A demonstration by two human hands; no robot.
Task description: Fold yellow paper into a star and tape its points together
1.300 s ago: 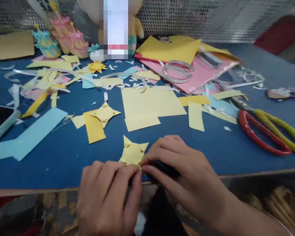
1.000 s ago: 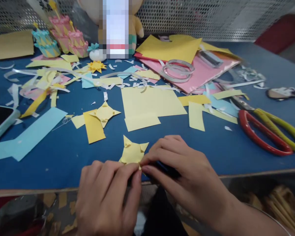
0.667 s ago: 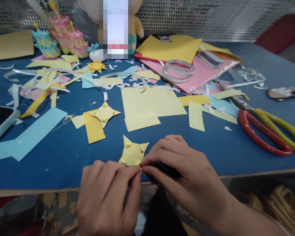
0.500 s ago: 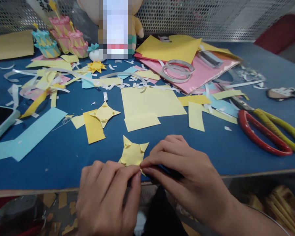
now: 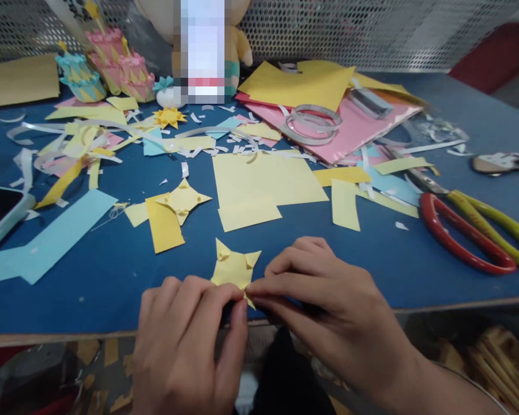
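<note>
A small folded yellow paper star (image 5: pixel 233 269) lies near the front edge of the blue table (image 5: pixel 112 276). My left hand (image 5: pixel 190 346) and my right hand (image 5: pixel 328 311) meet at its near corner, and the fingertips of both pinch that corner. The star's two far points stick up, free of the hands. A second folded yellow star (image 5: pixel 182 197) rests on a darker yellow paper piece (image 5: pixel 164 227) further back to the left.
Yellow paper sheets (image 5: pixel 259 184), a light blue strip (image 5: pixel 47 242) and many scraps cover the table. Red and yellow-handled scissors (image 5: pixel 471 230) lie at right, a tape roll (image 5: pixel 313 124) on pink paper behind. A phone (image 5: pixel 0 210) sits at left, paper cakes (image 5: pixel 108 63) at back.
Both hands stay at the star's near corner. The fingers have shifted slightly, and a little more of the pinched corner shows between them.
</note>
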